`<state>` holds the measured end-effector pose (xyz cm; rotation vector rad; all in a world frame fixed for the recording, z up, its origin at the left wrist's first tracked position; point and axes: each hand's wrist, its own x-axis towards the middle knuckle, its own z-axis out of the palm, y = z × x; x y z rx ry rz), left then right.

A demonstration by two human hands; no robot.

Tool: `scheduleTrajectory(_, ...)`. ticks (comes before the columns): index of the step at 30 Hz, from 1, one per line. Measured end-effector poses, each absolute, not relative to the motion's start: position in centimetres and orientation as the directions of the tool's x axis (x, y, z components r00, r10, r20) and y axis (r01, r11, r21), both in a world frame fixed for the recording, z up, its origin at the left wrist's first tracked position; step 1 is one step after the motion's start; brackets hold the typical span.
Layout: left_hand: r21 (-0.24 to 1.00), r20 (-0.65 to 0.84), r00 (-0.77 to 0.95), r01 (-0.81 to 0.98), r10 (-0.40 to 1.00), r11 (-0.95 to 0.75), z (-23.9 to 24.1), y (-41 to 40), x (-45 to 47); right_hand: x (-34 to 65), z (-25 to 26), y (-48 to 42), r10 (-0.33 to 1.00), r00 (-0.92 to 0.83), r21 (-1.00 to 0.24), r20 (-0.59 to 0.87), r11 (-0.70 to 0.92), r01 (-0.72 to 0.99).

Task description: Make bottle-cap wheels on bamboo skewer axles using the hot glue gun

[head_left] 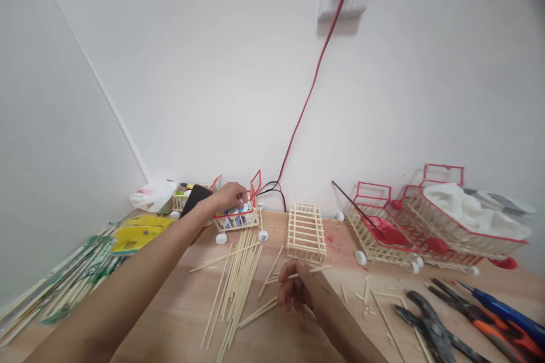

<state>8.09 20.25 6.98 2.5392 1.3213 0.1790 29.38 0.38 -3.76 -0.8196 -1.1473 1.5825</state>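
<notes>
My left hand [232,196] reaches over a small stick-built cart [235,221] with a red handle and white wheels. Its fingers are curled down at the cart's blue and white contents, and what they pinch, if anything, is hidden. A thin wooden stick [319,269] passes through the curled fingers of my right hand [296,285], low over the table. Just beyond that hand stands a bare, unpainted stick frame [305,232]. Loose sticks [242,283] lie in a heap between my two arms.
Right of centre, two red-trimmed carts [378,238] [460,221] hold red material and white cloth. Pliers [430,323] and a blue-handled tool [506,309] lie at front right. Wrapped stick bundles [80,278] and a yellow packet [138,233] are at left. A red-black cable [315,74] hangs from the socket.
</notes>
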Motion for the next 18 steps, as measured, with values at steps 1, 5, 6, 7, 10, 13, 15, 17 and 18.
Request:
scheduleTrajectory(1, 0.33, 0.0, 0.566, 0.778, 0.824, -0.535, 6.8, 20.4, 7.9, 29.4, -3.7, 0.3, 0.955, -0.297, -0.944, 0.023, -0.076, -0.32)
scheduleTrajectory(5, 0.477, 0.105, 0.486, 0.741, 0.868, -0.473, 6.3, 20.8, 7.2, 29.4, -3.8, 0.3, 0.954, -0.3, -0.947, 0.025, -0.073, -0.312)
scheduleTrajectory(6, 0.518, 0.134, 0.457, 0.724, 0.879, -0.456, 6.2, 20.8, 7.0, 29.4, -3.9, 0.3, 0.954, -0.298, -0.949, 0.026, -0.071, -0.308)
scheduleTrajectory(7, 0.562, 0.161, 0.429, 0.701, 0.889, -0.44, 6.1, 20.8, 6.8, 29.4, -3.9, 0.4, 0.955, -0.294, -0.95, 0.026, -0.069, -0.306)
scheduleTrajectory(10, 0.701, 0.197, 0.356, 0.6, 0.913, -0.385, 5.9, 20.6, 6.4, 29.4, -3.9, 0.4, 0.954, -0.298, -0.951, 0.025, -0.069, -0.3)
scheduleTrajectory(13, 0.812, 0.18, 0.298, 0.493, 0.938, -0.313, 5.8, 20.3, 6.2, 29.3, -3.7, 0.4, 0.952, -0.307, -0.953, 0.017, -0.077, -0.292)
scheduleTrajectory(15, 0.858, 0.164, 0.269, 0.436, 0.949, -0.272, 5.7, 20.2, 6.2, 29.3, -3.6, 0.4, 0.95, -0.311, -0.957, 0.009, -0.082, -0.28)
scheduleTrajectory(17, 0.884, 0.152, 0.25, 0.398, 0.956, -0.244, 5.7, 20.2, 6.3, 29.3, -3.5, 0.4, 0.949, -0.316, -0.959, 0.002, -0.088, -0.269)
scheduleTrajectory(18, 0.891, 0.147, 0.24, 0.389, 0.96, -0.234, 5.7, 20.2, 6.4, 29.3, -3.4, 0.5, 0.947, -0.32, -0.96, -0.004, -0.093, -0.263)
